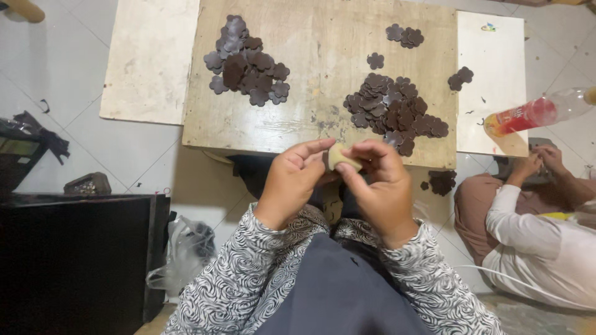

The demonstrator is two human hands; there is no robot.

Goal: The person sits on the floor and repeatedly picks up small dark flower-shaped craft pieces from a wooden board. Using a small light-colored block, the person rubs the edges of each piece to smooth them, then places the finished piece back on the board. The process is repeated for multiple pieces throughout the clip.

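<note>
Both hands pinch a small pale lump.
Left hand (290,181) and right hand (380,180) grip the smooth, cream lump (341,157) above a worn board (310,93) heaped with dark flower-shaped cutouts (394,108).

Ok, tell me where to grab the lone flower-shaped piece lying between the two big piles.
Take the lone dark flower piece by its lobed edge, coming straight down from above. It lies flat on the wooden board with bare wood all around it, so probably pinch two opposite lobes.

Even, soft indoor light, faint shadows under the wooden board (298,124), wide-angle bending at edges, mostly sharp focus
</note>
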